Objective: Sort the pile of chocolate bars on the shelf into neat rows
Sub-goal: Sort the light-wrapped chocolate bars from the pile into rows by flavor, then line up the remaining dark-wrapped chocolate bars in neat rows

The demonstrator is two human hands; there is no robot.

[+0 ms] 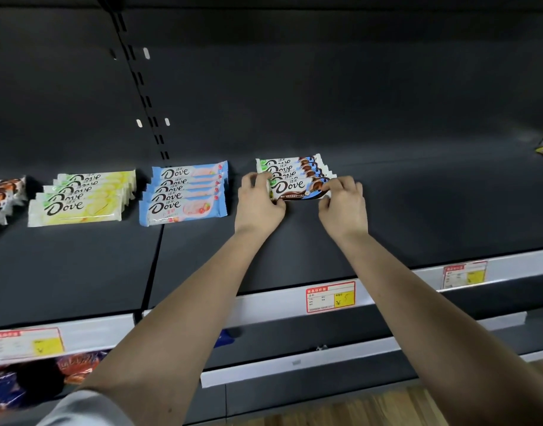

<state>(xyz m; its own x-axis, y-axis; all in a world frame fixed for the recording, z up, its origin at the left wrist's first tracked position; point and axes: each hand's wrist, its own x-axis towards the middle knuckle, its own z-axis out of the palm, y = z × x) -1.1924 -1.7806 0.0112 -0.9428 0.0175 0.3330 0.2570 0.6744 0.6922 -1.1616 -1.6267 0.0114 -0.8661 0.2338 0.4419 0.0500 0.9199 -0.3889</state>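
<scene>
Four bunches of wrapped Dove bars are laid out on the dark grey metal shelf (pixel 295 247). The pale yellow wrapped row (pixel 79 198) and the light blue strawberry row (pixel 184 192) to its right look done, each neatly overlapped from far to near. Both hands are on the white, brown and blue wrapped row (pixel 290 167) further right. The left hand (pixel 259 204) pinches the left end of its nearest bar (pixel 298 189), and the right hand (pixel 344 204) pinches the right end, fingers curled. My guess is it's just being squared up. The brown and white bars (pixel 2 198) at the far left edge are cut off and look messier, so maybe those are left. No loose pile in view, so probably almost finished.
</scene>
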